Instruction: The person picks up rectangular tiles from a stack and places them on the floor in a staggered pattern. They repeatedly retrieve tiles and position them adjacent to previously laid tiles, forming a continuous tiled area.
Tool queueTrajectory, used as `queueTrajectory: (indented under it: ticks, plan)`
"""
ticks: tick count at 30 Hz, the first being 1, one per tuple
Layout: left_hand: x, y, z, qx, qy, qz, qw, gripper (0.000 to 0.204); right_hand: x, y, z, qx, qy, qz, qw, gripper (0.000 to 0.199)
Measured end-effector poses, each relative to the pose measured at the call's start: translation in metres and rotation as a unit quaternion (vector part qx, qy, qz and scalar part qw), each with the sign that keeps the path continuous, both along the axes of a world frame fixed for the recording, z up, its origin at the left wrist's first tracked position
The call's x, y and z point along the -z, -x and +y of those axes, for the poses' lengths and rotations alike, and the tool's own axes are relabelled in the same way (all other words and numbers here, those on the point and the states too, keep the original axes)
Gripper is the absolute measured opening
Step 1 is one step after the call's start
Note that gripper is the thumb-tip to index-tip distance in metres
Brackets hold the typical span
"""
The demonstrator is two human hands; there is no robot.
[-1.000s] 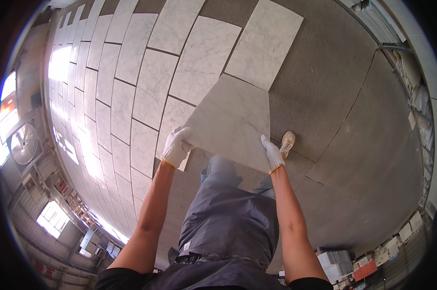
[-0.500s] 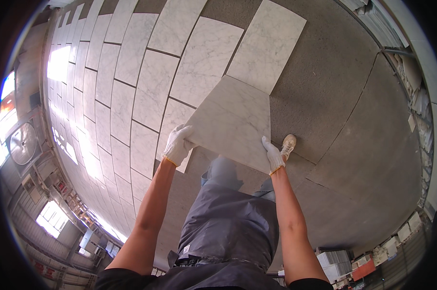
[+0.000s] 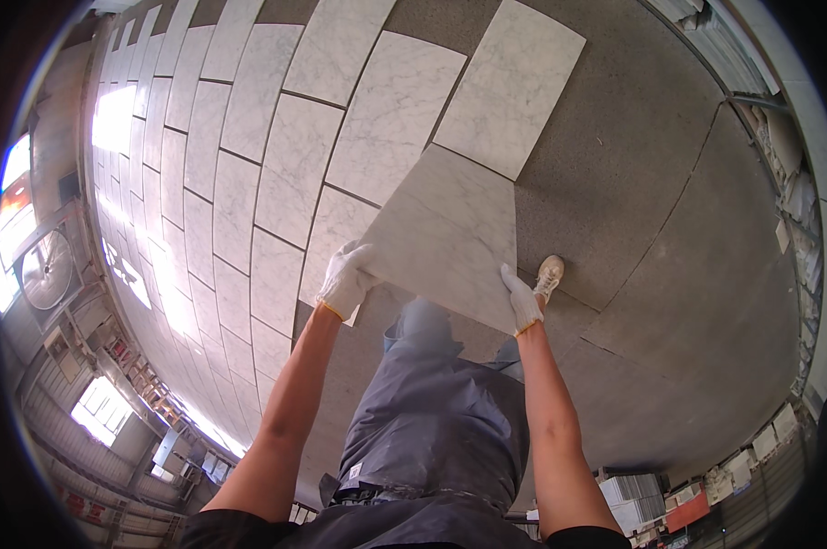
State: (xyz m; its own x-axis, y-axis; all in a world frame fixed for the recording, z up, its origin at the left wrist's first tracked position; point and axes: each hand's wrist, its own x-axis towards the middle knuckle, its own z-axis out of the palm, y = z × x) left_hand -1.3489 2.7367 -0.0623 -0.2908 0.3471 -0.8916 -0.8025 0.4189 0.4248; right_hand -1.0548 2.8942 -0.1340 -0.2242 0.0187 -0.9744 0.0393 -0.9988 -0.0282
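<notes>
Between my two hands is a white marble slab with grey veins, tilted with its near edge raised off the floor. My left hand, in a white knit glove, grips its near left corner. At the near right corner my right hand holds it, the thumb lying on top and the other fingers hidden beneath. The slab's far edge meets, or nearly meets, the near edge of a laid marble tile; whether it rests on the floor there I cannot tell. Another laid tile lies beside my left hand.
Rows of marble tiles with narrow gaps cover the floor to the left. Grey concrete floor with cracks lies to the right. My shoe stands beside my right hand. A large fan is at far left; slabs are stacked behind me at right.
The view has shifted very slightly. Both hands keep their grip on the marble slab, which stays tilted in nearly the same place.
</notes>
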Motion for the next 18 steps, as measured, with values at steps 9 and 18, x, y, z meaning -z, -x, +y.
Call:
queueTrajectory:
  ticks: [9,18]
  plan:
    - [-0.01,-0.011,0.015,-0.084,0.042,-0.006,0.996,0.016,0.006,-0.006,-0.001,-0.015,0.005,0.005,1.0,0.048]
    - [0.012,-0.009,-0.009,-0.022,0.044,-0.001,0.999,0.021,-0.035,-0.007,-0.014,0.11,0.109,-0.067,0.986,0.029]
